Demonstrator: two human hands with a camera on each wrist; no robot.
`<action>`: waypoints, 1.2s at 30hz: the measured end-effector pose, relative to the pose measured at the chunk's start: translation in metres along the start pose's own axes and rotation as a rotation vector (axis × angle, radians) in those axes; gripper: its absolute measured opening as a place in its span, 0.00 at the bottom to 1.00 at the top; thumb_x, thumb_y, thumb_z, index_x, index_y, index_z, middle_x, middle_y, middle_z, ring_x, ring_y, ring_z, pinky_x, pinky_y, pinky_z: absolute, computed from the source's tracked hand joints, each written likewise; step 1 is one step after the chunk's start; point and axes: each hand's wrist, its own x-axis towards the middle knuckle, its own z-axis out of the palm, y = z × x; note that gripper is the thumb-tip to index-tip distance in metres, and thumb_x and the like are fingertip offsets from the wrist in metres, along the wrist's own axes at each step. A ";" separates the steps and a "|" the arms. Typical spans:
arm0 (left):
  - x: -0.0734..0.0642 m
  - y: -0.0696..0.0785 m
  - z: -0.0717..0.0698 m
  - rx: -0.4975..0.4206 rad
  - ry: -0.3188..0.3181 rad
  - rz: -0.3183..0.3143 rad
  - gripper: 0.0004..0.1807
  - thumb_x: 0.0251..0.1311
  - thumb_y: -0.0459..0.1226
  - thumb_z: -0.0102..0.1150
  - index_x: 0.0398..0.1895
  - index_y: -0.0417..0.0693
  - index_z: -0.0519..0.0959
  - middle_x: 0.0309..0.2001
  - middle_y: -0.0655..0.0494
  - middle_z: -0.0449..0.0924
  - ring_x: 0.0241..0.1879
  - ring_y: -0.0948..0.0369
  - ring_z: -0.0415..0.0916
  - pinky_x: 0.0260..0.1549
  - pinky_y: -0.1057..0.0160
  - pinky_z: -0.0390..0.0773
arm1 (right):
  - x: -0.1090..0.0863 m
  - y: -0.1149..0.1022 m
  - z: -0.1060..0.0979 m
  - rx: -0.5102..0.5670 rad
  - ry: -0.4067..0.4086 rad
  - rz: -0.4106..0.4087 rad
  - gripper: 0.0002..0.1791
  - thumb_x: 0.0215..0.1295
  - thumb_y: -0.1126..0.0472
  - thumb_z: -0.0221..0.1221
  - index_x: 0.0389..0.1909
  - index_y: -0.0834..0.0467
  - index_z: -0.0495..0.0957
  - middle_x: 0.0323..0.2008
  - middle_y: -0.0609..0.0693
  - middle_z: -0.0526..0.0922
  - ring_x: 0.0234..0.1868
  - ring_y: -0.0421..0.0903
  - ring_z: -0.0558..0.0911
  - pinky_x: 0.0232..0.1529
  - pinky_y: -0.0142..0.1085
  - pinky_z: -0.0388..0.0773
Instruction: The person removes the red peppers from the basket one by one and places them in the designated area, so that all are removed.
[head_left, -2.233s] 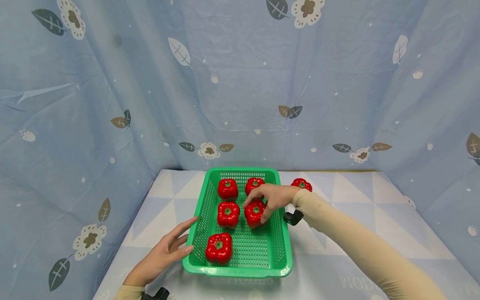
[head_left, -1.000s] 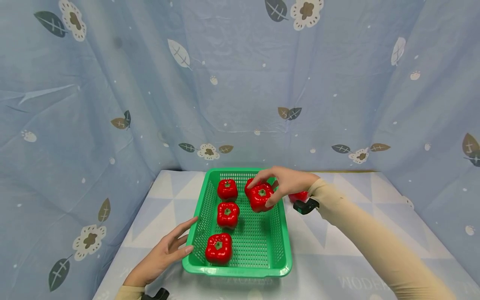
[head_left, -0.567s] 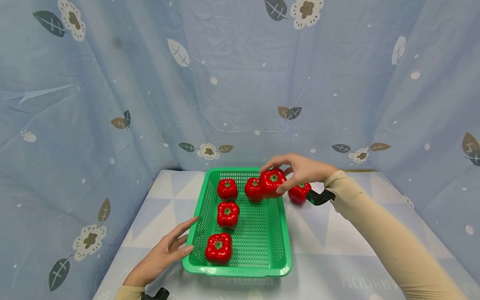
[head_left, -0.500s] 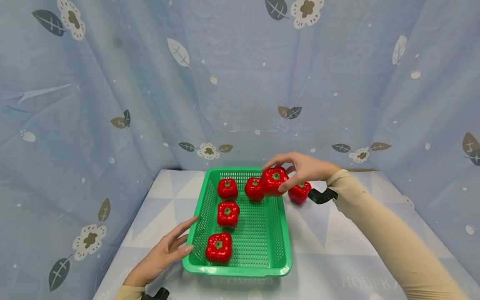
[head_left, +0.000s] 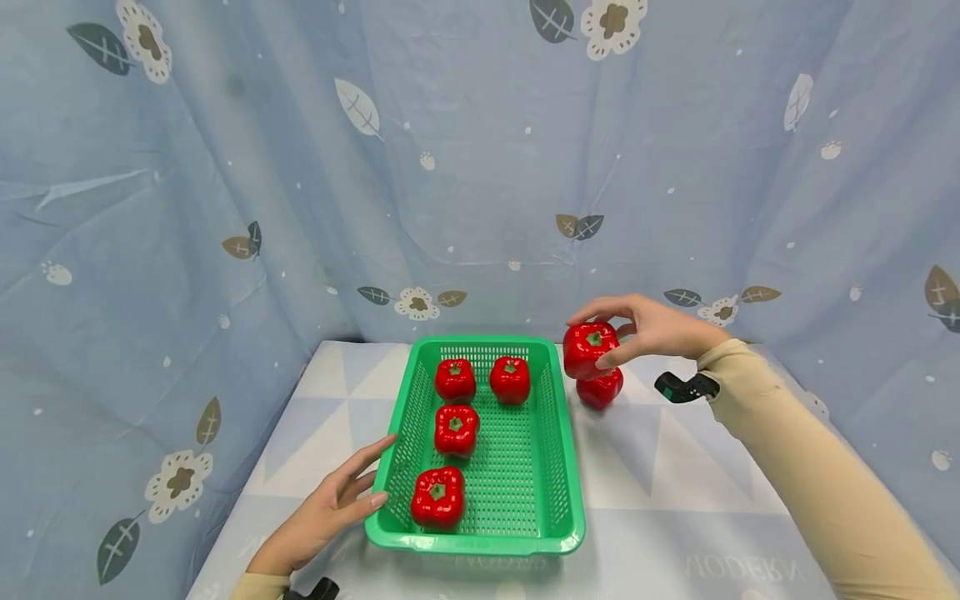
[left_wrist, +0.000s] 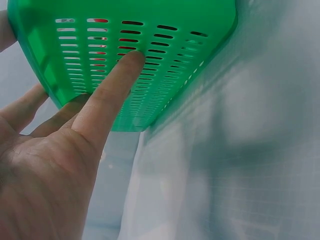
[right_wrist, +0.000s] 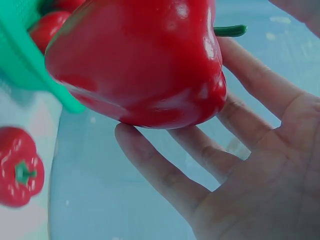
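Observation:
My right hand (head_left: 647,327) grips a red bell pepper (head_left: 589,350) between thumb and fingers, lifted just outside the right rim of the green plastic basket (head_left: 561,500). In the right wrist view the held bell pepper (right_wrist: 145,65) lies on its side against the fingers, green stem toward the palm. My left hand (head_left: 326,504) touches the basket's left side with extended fingers; in the left wrist view a straight finger (left_wrist: 112,92) lies against the slotted wall. Inside the basket are several red bell peppers, one (head_left: 438,497) near the front and another (head_left: 511,381) at the back right.
Another red bell pepper (head_left: 600,390) stands on the table right of the basket, partly covered by the held one in the head view. The table wears a pale, triangle-patterned cloth (head_left: 705,467). A blue patterned curtain (head_left: 480,167) hangs behind and at both sides.
My right hand has picked a bell pepper from the basket's right side, raised it and carried it right, past the rim. The left hand has stayed at the basket.

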 end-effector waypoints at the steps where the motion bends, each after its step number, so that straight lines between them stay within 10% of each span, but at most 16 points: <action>1: 0.000 0.000 0.000 0.000 0.000 0.001 0.39 0.84 0.36 0.57 0.91 0.64 0.54 0.89 0.44 0.41 0.82 0.25 0.45 0.75 0.35 0.67 | -0.003 0.002 -0.002 0.002 0.010 0.015 0.33 0.64 0.63 0.76 0.71 0.47 0.82 0.67 0.48 0.83 0.64 0.55 0.82 0.63 0.54 0.83; 12: 0.000 0.000 -0.001 -0.013 -0.004 0.004 0.40 0.84 0.35 0.57 0.91 0.63 0.54 0.89 0.43 0.41 0.82 0.27 0.46 0.73 0.49 0.73 | -0.036 0.027 -0.022 -0.006 0.135 0.129 0.31 0.67 0.60 0.75 0.71 0.47 0.82 0.68 0.51 0.82 0.65 0.57 0.79 0.56 0.49 0.86; 36: 0.003 0.002 -0.003 0.013 0.001 0.007 0.39 0.84 0.36 0.58 0.91 0.62 0.54 0.88 0.42 0.41 0.81 0.25 0.47 0.75 0.33 0.66 | -0.061 0.093 -0.017 0.027 0.218 0.284 0.36 0.68 0.59 0.74 0.75 0.60 0.76 0.65 0.61 0.83 0.63 0.59 0.80 0.54 0.48 0.83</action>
